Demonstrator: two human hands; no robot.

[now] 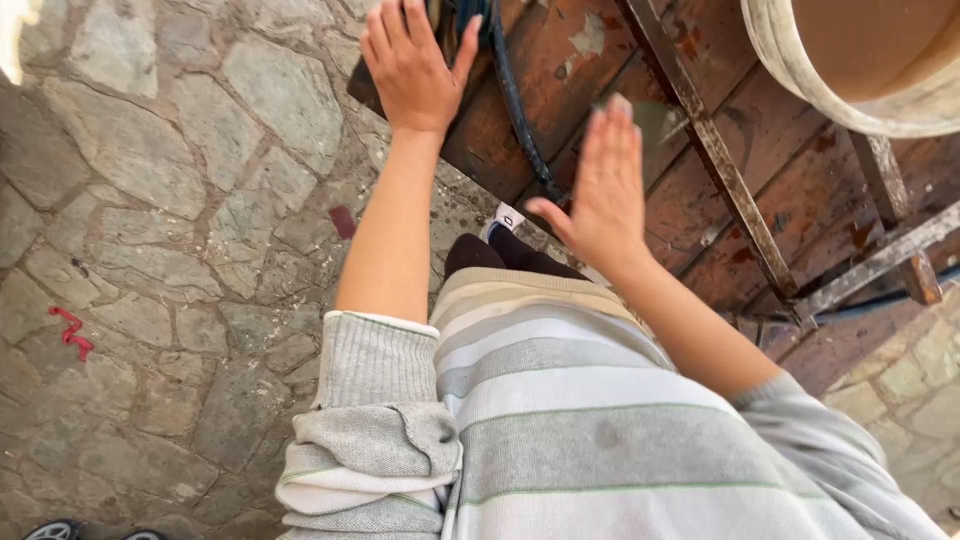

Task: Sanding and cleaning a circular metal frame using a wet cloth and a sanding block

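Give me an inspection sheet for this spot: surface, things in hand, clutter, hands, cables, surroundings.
Surface: worn reddish-brown wooden boards with peeling paint, crossed by rusty metal bars.
Things in hand: a dark object at the top edge, which the left hand touches; too cut off to identify.
Clutter: red scrap and a small dark red piece on the paving.
Hands: left hand spread flat at the dark object; right hand open, fingers straight, above the boards, holding nothing.
Cables: a dark hose or cable runs down across the boards.
Surroundings: stone paving; a large pale round vessel at upper right.
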